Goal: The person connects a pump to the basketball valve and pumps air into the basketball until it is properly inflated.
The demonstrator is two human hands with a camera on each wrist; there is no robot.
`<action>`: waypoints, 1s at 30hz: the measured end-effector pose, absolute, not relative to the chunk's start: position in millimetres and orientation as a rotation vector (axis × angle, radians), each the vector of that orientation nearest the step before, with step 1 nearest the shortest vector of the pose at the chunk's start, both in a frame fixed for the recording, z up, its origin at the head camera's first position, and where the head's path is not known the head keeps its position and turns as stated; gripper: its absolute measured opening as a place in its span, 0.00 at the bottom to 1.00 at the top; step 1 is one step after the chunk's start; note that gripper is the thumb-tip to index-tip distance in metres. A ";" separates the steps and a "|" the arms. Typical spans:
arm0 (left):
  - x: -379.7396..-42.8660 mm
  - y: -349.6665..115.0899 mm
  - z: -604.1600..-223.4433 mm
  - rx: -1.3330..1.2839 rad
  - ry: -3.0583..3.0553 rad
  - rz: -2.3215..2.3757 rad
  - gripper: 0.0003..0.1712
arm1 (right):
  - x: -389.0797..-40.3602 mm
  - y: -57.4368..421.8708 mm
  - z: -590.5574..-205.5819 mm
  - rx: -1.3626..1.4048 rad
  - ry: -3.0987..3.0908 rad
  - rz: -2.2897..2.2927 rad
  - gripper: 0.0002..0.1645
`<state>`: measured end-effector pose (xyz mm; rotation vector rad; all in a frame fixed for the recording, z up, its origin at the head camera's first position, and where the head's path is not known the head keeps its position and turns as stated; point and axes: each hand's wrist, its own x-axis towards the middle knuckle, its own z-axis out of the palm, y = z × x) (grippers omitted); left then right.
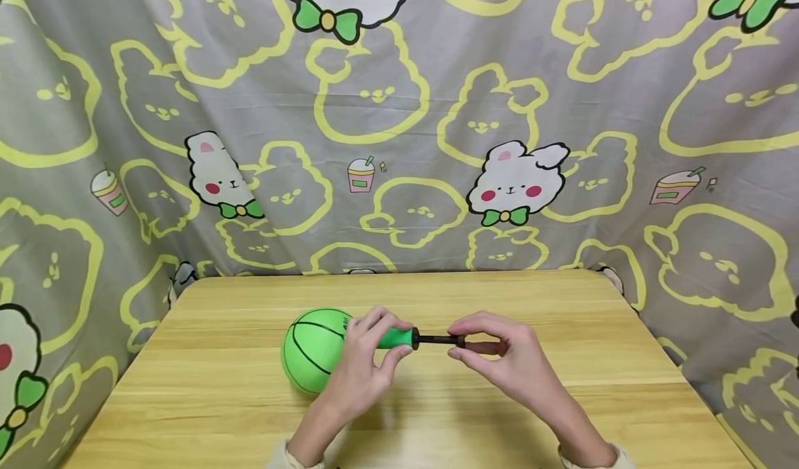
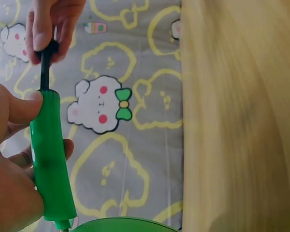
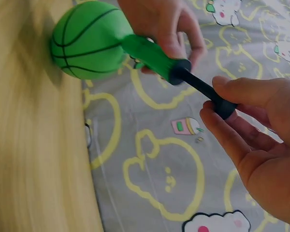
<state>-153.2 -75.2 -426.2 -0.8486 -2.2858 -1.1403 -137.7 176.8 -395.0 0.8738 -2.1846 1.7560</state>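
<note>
A bright green ball (image 1: 310, 353) with black lines, like a small basketball, rests on the table at the left. My left hand (image 1: 364, 361) grips the green barrel of a hand pump (image 1: 397, 338), just right of the ball. In the right wrist view the pump's far end meets the ball (image 3: 89, 41); the tip itself is hard to make out. The black rod (image 1: 433, 339) is drawn out of the barrel. My right hand (image 1: 508, 354) pinches the black end knob (image 3: 223, 107) between thumb and fingers. The left wrist view shows the barrel (image 2: 50, 154) along my left palm.
The wooden table (image 1: 250, 434) reaches back to a grey curtain (image 1: 424, 115) with yellow and white cartoon animals. The curtain also hangs along the left and right sides. The table's back edge (image 1: 399, 273) lies beyond the ball and hands.
</note>
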 end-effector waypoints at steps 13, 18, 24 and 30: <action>-157.0 -91.6 -422.2 -0.794 -2.273 -1.145 0.12 | -136.3 204.1 -378.7 0.867 -2.236 1.807 0.16; -157.3 -91.5 -420.0 -0.819 -2.277 -1.139 0.14 | -136.8 208.0 -376.1 0.897 -2.239 1.789 0.18; -156.9 -90.6 -419.3 -0.830 -2.319 -1.044 0.14 | -136.2 210.5 -373.9 0.863 -2.229 1.794 0.20; -156.9 -88.4 -422.0 -0.821 -2.323 -0.937 0.14 | -135.9 210.4 -374.3 0.846 -2.220 1.809 0.19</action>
